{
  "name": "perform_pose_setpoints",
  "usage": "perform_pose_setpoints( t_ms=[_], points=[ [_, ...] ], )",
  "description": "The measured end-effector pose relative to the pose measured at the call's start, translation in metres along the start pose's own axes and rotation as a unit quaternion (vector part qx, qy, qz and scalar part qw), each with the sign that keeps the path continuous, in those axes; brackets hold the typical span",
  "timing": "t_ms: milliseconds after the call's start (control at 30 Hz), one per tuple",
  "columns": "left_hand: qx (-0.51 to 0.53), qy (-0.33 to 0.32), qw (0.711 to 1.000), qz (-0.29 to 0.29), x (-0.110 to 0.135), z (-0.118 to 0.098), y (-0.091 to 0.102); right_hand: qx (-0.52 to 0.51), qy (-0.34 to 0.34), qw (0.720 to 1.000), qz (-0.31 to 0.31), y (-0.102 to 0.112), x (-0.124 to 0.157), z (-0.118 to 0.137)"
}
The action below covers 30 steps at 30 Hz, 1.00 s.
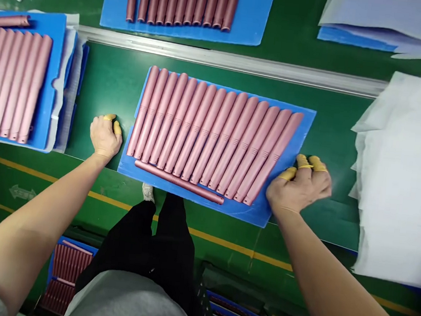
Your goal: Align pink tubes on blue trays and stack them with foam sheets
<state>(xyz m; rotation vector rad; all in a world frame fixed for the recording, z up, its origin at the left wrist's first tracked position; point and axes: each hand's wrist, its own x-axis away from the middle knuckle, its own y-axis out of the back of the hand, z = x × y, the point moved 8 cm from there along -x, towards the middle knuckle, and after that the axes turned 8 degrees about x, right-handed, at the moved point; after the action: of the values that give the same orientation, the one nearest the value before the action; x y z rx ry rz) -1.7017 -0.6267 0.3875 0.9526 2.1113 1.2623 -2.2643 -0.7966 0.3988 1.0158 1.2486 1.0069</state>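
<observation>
A blue sheet (244, 212) lies aslant on the green bench in front of me, bearing a row of pink metallic tubes (213, 133). One more such tube (178, 181) lies crosswise below the row, near the sheet's front edge. To the left of the sheet and apart from it, my left hand (105, 137) rests curled on the bench, with nothing visible in it. My right hand (301, 184) is at the sheet's right edge, its fingers bent but apart; whether it touches the edge is unclear. Yellow finger covers show on both hands.
At left, blue sheets (53, 108) with pale liners are stacked under more tubes. Another loaded sheet (256, 13) lies beyond the metal rail (234, 63). White sheets (409, 182) are piled at right. Below the bench are tubes (68, 263) and a dark crate (235, 284).
</observation>
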Motion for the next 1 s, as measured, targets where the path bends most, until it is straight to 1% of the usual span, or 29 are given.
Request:
perform_pose_setpoints(
  t_ms=[100, 300, 500, 833, 1000],
  points=[
    [0.001, -0.001, 1.0, -0.001, 0.002, -0.001, 0.0, 0.002, -0.002, 1.0, -0.009, 0.001, -0.001, -0.002],
    [0.006, -0.013, 1.0, -0.012, 0.007, -0.001, -0.005, 0.009, 0.008, 0.999, -0.05, 0.005, -0.004, -0.008],
    [-0.008, -0.021, 1.0, -0.007, 0.008, -0.002, -0.011, 0.025, 0.005, 0.997, -0.073, 0.005, -0.007, -0.015],
    [-0.026, -0.037, 0.999, -0.017, 0.011, 0.001, -0.011, 0.009, 0.019, 0.998, -0.063, 0.011, -0.003, -0.011],
    [-0.014, -0.042, 0.999, -0.023, 0.012, 0.005, -0.009, 0.0, 0.015, 0.999, -0.036, 0.019, 0.0, -0.004]
  ],
)
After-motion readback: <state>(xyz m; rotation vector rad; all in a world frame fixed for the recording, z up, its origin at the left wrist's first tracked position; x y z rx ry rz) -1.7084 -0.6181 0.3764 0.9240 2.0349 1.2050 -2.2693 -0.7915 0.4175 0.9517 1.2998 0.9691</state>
